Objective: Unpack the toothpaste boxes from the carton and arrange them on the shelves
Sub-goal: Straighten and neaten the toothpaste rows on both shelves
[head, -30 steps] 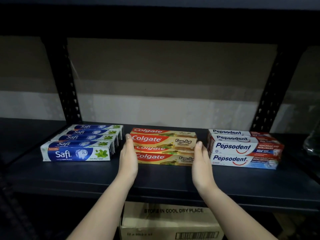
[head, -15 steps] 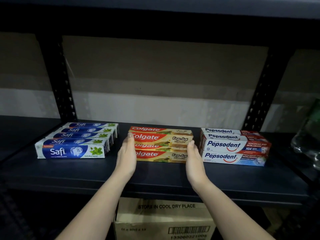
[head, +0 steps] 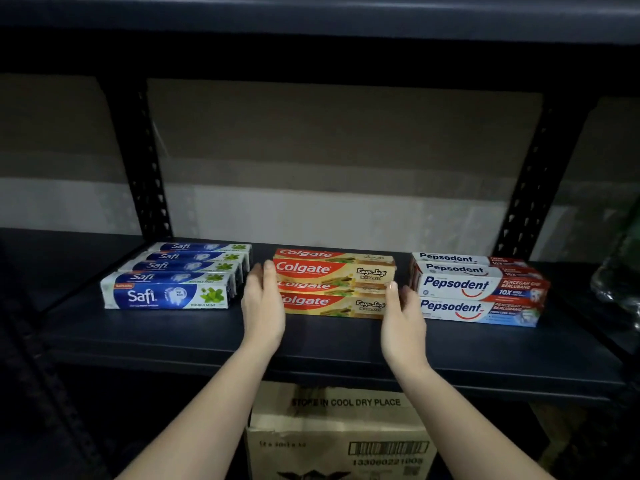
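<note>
Hands flank a stack of Colgate boxes (head: 334, 285) at the middle of a dark, matte metal shelf (head: 332, 344). The left hand (head: 263, 306) lies flat against the stack's left end, fingers straight and together; the right hand (head: 403, 317) lies at the right end, fingers straight, fingertips touching the cardboard. Neither hand curls around anything.

The Colgate boxes are long, slim, glossy red-and-tan cartons, stacked two high and at least two deep, long axes parallel to the shelf's front edge, logos facing forward. Toward the shelf's left end sits a row of blue-and-white Safi boxes (head: 173, 282), laid one behind another, long axes also parallel to the front edge. Toward the right end is a stack of white-and-red Pepsodent boxes (head: 479, 292), turned the same way, the stack slightly skewed.

Perforated black uprights (head: 149, 181) rise behind the shelf. Below the front edge stands a brown corrugated carton (head: 341, 434) printed "STORE IN COOL DRY PLACE" with a barcode. A clear glass object (head: 620, 268), blurred, sits at the shelf's far right edge.
</note>
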